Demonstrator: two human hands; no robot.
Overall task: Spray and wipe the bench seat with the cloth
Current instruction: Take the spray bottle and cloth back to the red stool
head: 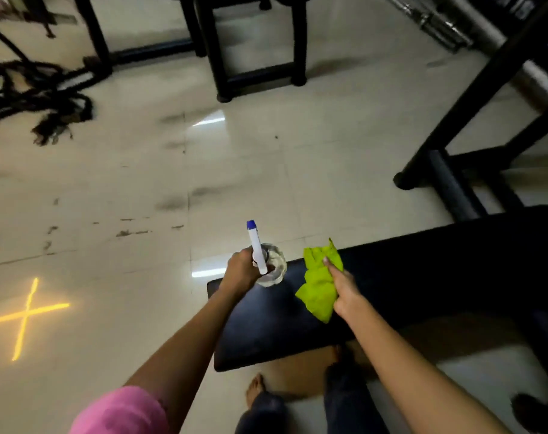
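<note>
— Left hand (243, 272)?
— Curled round spray bottle (256, 245), over end of counter (423, 277).
— Right hand (344, 291)?
— Gripping green cloth (318, 292) just beside bottle, over counter; contact unclear.

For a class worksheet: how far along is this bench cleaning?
Done: tools picked up. In hand: left hand grips the spray bottle, right hand holds the green cloth over the bench seat. Left: no wet streaks visible on the dark seat, so spraying and wiping likely remain.
</note>
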